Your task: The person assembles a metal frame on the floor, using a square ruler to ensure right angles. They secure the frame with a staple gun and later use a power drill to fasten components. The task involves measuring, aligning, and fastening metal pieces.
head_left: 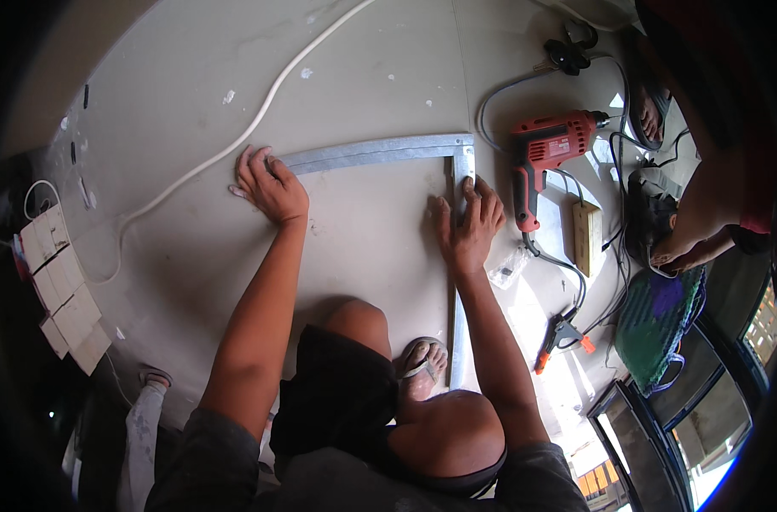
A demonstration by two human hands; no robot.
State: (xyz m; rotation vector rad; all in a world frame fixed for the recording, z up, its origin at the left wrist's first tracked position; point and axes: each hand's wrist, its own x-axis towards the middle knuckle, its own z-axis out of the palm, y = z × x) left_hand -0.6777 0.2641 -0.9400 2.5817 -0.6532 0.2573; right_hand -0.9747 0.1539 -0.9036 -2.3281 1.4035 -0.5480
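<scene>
Two galvanized metal channels meet at a corner on the floor in front of me. The crosswise channel (380, 151) runs from the corner to my left hand (273, 183), whose fingers are curled round its far left end. My right hand (471, 224) straddles the lengthwise channel (458, 341) just below the corner, thumb on one side and fingers on the other. That channel continues toward me beside my sandalled foot (423, 363). Small screw heads or holes show at the corner. My hands hide parts of both channels.
A red power drill (552, 147) stands right of the corner, near a power strip (587, 239), tangled cables and an orange-tipped clamp (563, 334). A white cable (278, 85) crosses the floor at left. Another person's legs (704, 205) and a woven bag (659, 320) are at right.
</scene>
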